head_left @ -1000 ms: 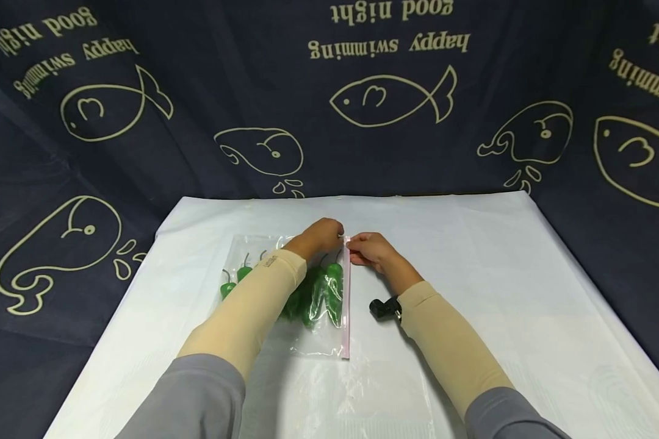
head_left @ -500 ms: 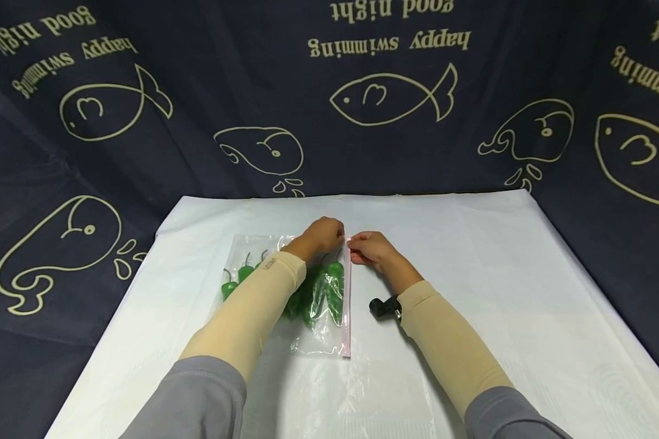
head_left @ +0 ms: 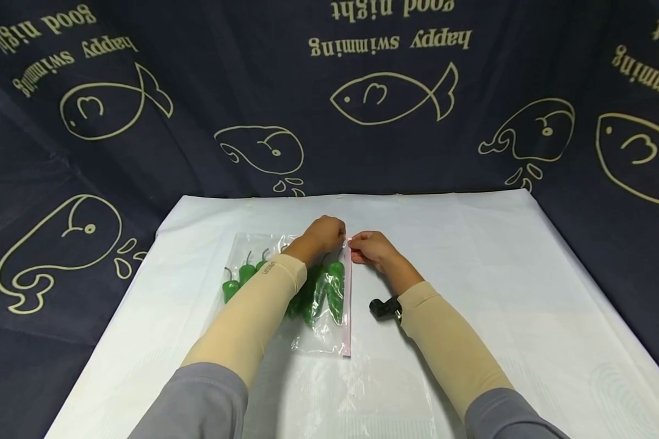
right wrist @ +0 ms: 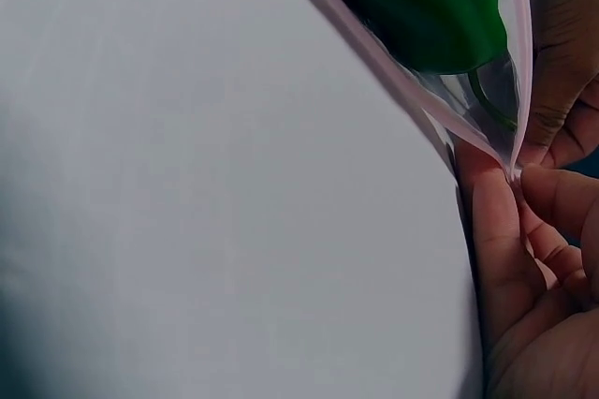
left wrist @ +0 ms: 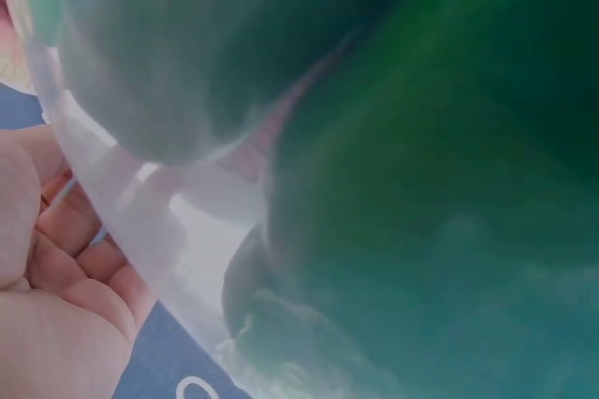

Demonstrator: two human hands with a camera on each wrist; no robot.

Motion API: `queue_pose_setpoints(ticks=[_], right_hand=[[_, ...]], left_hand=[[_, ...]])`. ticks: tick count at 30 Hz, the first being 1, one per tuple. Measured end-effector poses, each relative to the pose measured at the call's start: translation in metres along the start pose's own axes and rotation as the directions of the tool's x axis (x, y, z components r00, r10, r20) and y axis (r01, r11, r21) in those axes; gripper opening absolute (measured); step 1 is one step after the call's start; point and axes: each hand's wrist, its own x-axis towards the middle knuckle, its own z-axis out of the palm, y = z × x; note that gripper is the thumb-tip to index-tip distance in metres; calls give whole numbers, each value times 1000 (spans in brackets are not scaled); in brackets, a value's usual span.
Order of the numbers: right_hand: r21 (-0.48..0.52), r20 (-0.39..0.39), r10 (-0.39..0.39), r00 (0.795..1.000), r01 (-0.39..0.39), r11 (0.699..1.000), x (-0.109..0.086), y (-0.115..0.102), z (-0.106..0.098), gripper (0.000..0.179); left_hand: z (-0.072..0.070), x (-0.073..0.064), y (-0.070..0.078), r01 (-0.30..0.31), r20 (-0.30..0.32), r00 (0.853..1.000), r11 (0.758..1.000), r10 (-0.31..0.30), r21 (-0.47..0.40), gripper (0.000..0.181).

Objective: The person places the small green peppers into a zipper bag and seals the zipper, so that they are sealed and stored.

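A clear zip bag (head_left: 318, 342) lies on the table with several green peppers (head_left: 335, 292) inside. Along its right side runs a pink zip strip (head_left: 347, 317). My left hand (head_left: 325, 233) holds the bag by its far right corner, fingers curled; the left forearm hides some peppers. Just right of it, my right hand (head_left: 369, 248) pinches the end of the strip between thumb and index finger. In the right wrist view the two pink edges (right wrist: 393, 90) stand apart and meet at the right hand's fingertips (right wrist: 538, 179). The bag fills most of the left wrist view, peppers blurred behind the film.
The table (head_left: 472, 262) has a white cover. Behind and beside it hangs a dark blue curtain (head_left: 285, 73) with fish and whale drawings. A black wrist camera (head_left: 384, 308) sits on the right forearm, close above the table.
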Motion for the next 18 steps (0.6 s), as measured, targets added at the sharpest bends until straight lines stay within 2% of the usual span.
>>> queue_pose_setpoints(ticks=[3, 8, 18], right_hand=[[3, -3, -4, 1000, 4, 1000, 1, 0, 1, 20], [9, -4, -23, 1000, 23, 1000, 1, 0, 2, 28], [-6, -12, -24, 1000, 24, 1000, 0, 1, 2, 24]], left_hand=[[1, 0, -2, 2, -16, 1000, 1000, -2, -3, 19], [2, -2, -4, 42, -30, 999, 997, -44, -58, 19], [4, -5, -5, 70, -35, 996, 986, -76, -151, 19]])
